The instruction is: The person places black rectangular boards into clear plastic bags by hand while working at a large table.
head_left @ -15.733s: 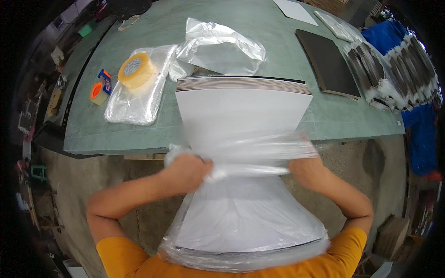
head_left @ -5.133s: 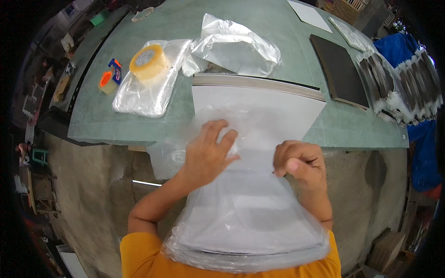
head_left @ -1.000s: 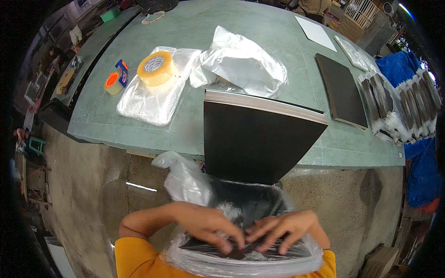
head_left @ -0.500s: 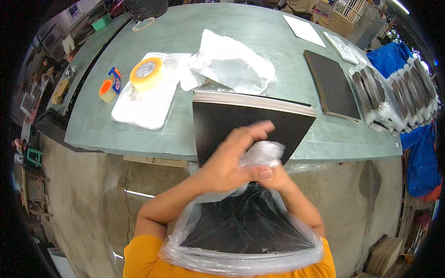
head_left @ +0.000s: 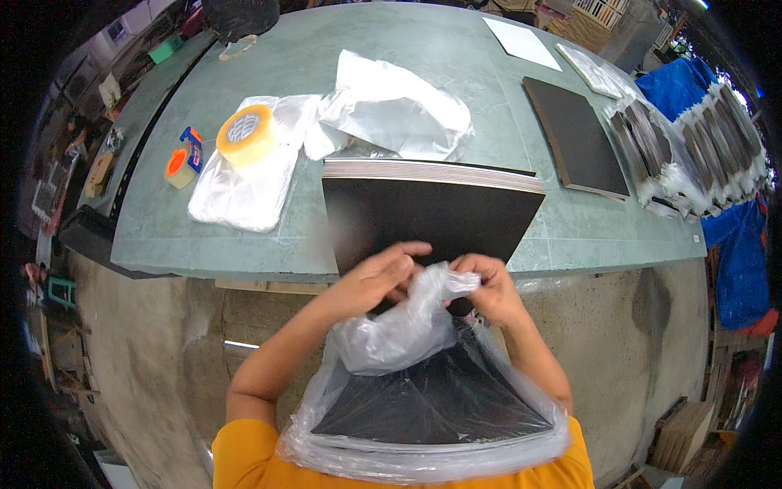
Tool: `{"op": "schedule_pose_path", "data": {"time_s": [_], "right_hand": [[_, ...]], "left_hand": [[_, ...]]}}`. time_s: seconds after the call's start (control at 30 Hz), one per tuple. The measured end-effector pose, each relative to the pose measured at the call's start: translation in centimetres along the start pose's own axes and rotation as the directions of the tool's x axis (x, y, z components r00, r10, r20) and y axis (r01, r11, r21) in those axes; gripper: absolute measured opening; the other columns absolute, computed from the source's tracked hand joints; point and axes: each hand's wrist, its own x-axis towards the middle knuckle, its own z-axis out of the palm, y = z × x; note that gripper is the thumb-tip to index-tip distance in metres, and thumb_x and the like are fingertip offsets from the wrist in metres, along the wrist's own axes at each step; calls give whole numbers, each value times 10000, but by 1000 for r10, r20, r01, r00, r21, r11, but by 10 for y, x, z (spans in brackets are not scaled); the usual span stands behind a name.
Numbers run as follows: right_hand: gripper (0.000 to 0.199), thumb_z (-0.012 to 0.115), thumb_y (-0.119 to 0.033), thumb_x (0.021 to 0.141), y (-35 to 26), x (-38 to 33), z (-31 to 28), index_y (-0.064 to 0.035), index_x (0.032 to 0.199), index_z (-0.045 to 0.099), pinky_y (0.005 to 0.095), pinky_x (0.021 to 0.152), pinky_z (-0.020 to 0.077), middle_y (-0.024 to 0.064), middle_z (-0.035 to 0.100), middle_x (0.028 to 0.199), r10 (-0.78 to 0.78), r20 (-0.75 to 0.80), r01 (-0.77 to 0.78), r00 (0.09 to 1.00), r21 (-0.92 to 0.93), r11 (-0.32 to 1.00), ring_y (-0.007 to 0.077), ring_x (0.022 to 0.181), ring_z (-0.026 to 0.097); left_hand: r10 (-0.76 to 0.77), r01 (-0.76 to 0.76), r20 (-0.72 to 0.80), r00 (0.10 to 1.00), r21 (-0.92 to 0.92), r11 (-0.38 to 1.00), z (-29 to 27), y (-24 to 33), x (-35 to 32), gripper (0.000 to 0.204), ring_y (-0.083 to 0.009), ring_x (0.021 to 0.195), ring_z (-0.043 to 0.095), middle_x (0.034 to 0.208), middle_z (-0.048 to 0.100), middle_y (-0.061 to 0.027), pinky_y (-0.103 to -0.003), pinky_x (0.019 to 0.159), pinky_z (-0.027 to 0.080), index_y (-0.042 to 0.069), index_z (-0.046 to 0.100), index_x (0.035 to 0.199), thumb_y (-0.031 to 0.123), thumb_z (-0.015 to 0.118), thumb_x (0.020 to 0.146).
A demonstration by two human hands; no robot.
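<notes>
My right hand (head_left: 489,289) is closed on the gathered end of a clear plastic bag (head_left: 399,330), pinching it. Beside the bunched plastic, my left hand (head_left: 375,281) has its index finger stretched out and thumb apart; its lower fingers are partly hidden by the bag. The bag covers a flat black panel (head_left: 423,399) close against my orange shirt. Just beyond my hands, a thick stack of black boards (head_left: 432,212) with pale layered edges stands tilted at the table's near edge. Its lower part is hidden behind my hands and the bag.
On the green table (head_left: 187,253) lie a tape roll (head_left: 244,135) on folded plastic bags (head_left: 244,200), a small tape dispenser (head_left: 184,161), crumpled plastic (head_left: 399,110), another black board stack (head_left: 578,143) and a white sheet (head_left: 521,43). Plastic-wrapped black bundles (head_left: 709,143) line the right edge.
My hands have moved apart. The right now pinches the bag's end, while the left has drawn back leftward. The bunched plastic has spread out lower and further left.
</notes>
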Motion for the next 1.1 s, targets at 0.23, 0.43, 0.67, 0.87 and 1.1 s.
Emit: {"op": "schedule_pose_path", "data": {"time_s": [0.23, 0.43, 0.67, 0.87, 1.1], "right_hand": [[542, 666, -102, 685, -26, -16, 15, -27, 1166, 428, 369, 869, 400, 117, 570, 1012, 277, -68, -125, 958, 774, 621, 222, 987, 520], [333, 685, -144, 694, -25, -28, 6, -1, 976, 580, 288, 805, 411, 69, 598, 915, 277, 169, -264, 946, -97, 960, 141, 874, 540], [155, 656, -120, 719, -23, -22, -4, -24, 627, 576, 194, 500, 380, 4, 568, 589, 186, -145, -196, 972, -59, 979, 52, 576, 506], [227, 679, -240, 716, -20, -4, 12, -55, 683, 551, 198, 490, 398, -2, 559, 631, 196, -52, -148, 979, 472, 869, 72, 561, 517], [132, 618, -155, 764, -21, -51, -50, -39, 742, 558, 241, 524, 467, 56, 597, 694, 225, -355, -40, 907, 460, 887, 115, 581, 566]], "left_hand": [[57, 11, -182, 982, 352, 936, 9, 14, -9, 340, -92, 663, 558, 735, 611, -45, -247, 618, 445, -16, 613, 832, 321, 586, 796], [195, -7, -416, 888, 412, 911, -21, 12, -13, 437, -169, 766, 545, 799, 589, -113, -314, 703, 426, -44, 564, 931, 366, 588, 783], [711, -85, -220, 668, 927, 366, -3, 33, -21, 330, -80, 646, 486, 730, 522, -14, -224, 538, 403, 39, 549, 983, 207, 660, 721], [338, -235, -97, 936, 543, 806, 40, 16, -10, 286, -110, 664, 486, 718, 501, -32, -240, 577, 397, 28, 552, 968, 150, 636, 724], [354, -21, -886, 299, 364, 931, -122, -45, -89, 135, -138, 658, 509, 733, 532, -40, -246, 548, 422, 7, 543, 872, 78, 510, 762]]}}
